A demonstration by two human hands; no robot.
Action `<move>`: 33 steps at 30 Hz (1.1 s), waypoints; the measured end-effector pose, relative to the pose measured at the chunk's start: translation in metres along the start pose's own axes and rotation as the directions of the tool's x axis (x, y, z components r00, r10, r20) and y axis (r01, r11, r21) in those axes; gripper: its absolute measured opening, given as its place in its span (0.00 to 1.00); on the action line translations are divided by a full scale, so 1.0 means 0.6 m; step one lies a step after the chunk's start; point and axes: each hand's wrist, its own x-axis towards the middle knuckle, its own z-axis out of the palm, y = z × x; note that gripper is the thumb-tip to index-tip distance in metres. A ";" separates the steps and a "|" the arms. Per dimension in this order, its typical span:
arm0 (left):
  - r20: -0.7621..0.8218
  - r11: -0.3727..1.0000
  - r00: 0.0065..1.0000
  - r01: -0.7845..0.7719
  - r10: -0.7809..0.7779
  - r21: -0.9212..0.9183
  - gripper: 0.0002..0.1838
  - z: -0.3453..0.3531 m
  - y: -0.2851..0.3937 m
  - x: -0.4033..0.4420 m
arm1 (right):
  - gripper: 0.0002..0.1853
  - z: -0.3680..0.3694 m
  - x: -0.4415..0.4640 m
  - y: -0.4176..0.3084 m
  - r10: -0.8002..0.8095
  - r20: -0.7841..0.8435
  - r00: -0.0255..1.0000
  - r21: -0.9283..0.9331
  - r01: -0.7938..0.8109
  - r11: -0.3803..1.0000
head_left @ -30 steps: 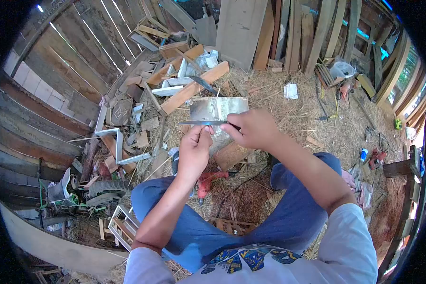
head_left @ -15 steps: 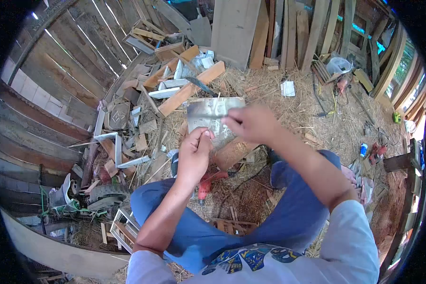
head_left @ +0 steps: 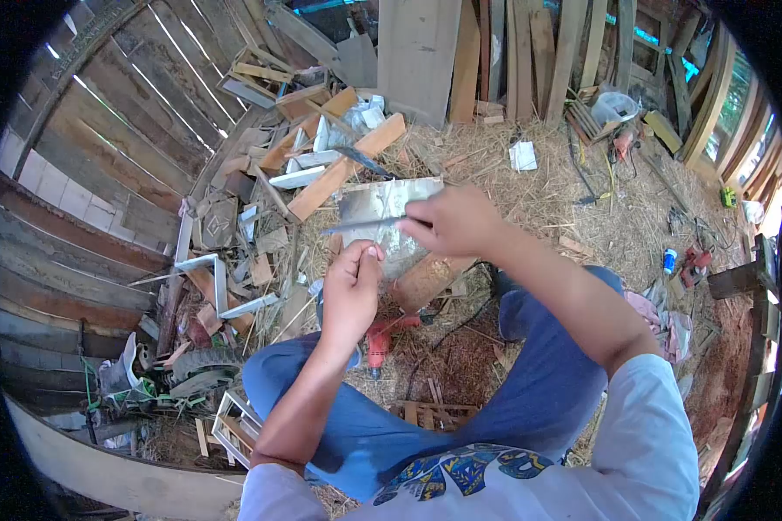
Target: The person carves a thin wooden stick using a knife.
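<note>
My right hand [head_left: 452,221] is closed round the handle end of a long thin dark blade [head_left: 356,227], whose tip points left. Just below the blade, my left hand [head_left: 354,273] is closed with thumb and fingers pinched together; what it holds, if anything, is too small to make out. Beneath both hands lies a shiny metal sheet [head_left: 391,247] with a worn surface. A wooden block [head_left: 426,282] shows at its lower edge. Another dark blade [head_left: 365,162] rests near the sheet's upper edge, by an orange-brown plank [head_left: 347,168].
A red power tool [head_left: 379,343] lies between my legs. Wood scraps and a white frame [head_left: 220,286] are heaped at left. Boards [head_left: 421,61] lean at the back. At right are a blue can [head_left: 670,260] and another red tool [head_left: 695,266].
My right hand has swung the blade up off my left fingertips, then lowered it near them again. My left hand has stayed pinched. The camera view has shifted slightly.
</note>
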 end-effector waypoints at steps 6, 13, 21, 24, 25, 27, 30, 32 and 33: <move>0.073 0.981 0.985 0.166 -0.159 -0.096 0.09 0.003 0.010 -0.001 | 0.24 0.043 0.036 0.124 0.420 -0.104 0.901 0.224 -0.390 0.893; 0.121 0.990 0.984 0.139 -0.133 -0.039 0.09 0.023 -0.010 -0.010 | 0.25 0.030 0.020 0.033 0.522 0.219 0.825 0.856 -0.419 0.302; 0.252 0.963 0.941 0.255 -0.227 -0.086 0.10 0.027 0.014 -0.009 | 0.11 0.040 0.017 0.034 0.407 0.284 0.868 0.911 -0.377 0.168; 0.360 0.788 0.839 0.523 -0.408 -0.325 0.10 0.028 0.022 -0.005 | 0.10 0.030 0.012 0.031 0.317 0.410 0.855 0.907 -0.420 -0.038; 0.389 0.779 0.831 0.530 -0.398 -0.336 0.10 0.026 0.015 -0.004 | 0.10 0.033 0.013 0.032 0.316 0.414 0.854 0.909 -0.403 -0.104; 0.417 0.770 0.823 0.537 -0.387 -0.346 0.10 0.023 0.011 -0.003 | 0.10 0.037 0.015 0.036 0.312 0.418 0.853 0.908 -0.383 -0.169; 0.434 0.747 0.802 0.568 -0.409 -0.344 0.09 0.024 0.013 -0.003 | 0.12 0.036 0.017 0.048 0.392 0.353 0.849 0.922 -0.244 -0.300; 0.406 0.731 0.802 0.580 -0.437 -0.359 0.08 0.023 0.016 -0.003 | 0.15 0.033 0.020 0.050 0.522 0.164 0.837 0.938 -0.296 0.179; 0.402 0.731 0.805 0.577 -0.435 -0.364 0.08 0.021 0.016 -0.001 | 0.15 0.034 0.021 0.051 0.518 0.164 0.840 0.938 -0.296 0.183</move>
